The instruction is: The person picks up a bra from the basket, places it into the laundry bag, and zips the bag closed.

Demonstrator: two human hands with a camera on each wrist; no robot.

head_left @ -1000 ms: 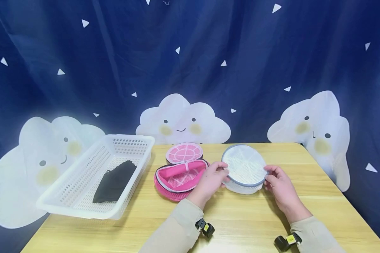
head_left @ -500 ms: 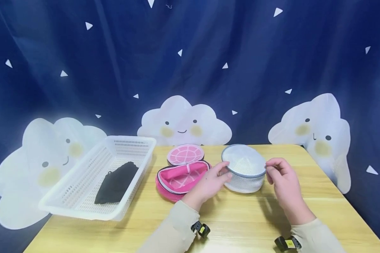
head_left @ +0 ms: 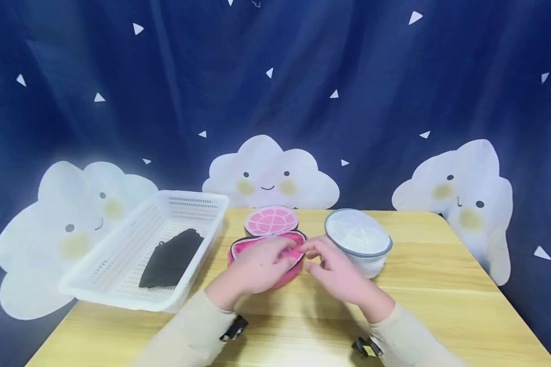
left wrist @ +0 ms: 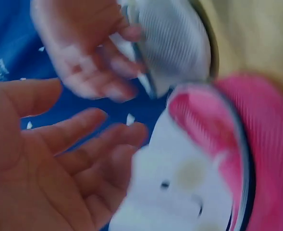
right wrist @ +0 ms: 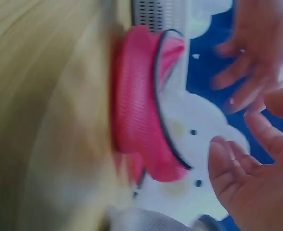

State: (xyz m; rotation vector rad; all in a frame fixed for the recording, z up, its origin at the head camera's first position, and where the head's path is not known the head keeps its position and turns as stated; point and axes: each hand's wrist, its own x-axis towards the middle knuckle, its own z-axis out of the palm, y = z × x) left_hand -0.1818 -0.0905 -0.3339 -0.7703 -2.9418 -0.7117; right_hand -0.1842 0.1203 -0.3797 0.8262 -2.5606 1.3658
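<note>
My left hand hovers over the front of a round pink mesh laundry bag, covering part of its mouth in the head view. The bag's mouth gapes, and a pink-and-white round panel lies behind it. Just to the right, my right hand reaches toward the bag's right edge with loosely bent fingers. In the left wrist view both hands show apart from the pink bag, nothing held in either. A white mesh laundry bag with a grey-blue rim stands behind the right hand, its lid down.
A white perforated plastic basket stands on the left of the wooden table. Folded black cloth lies inside it. A dark blue curtain with cloud figures hangs behind the table.
Both hands have left the white mesh bag and moved left to the pink one. The white bag now stands alone, its top tilted slightly toward the right.
</note>
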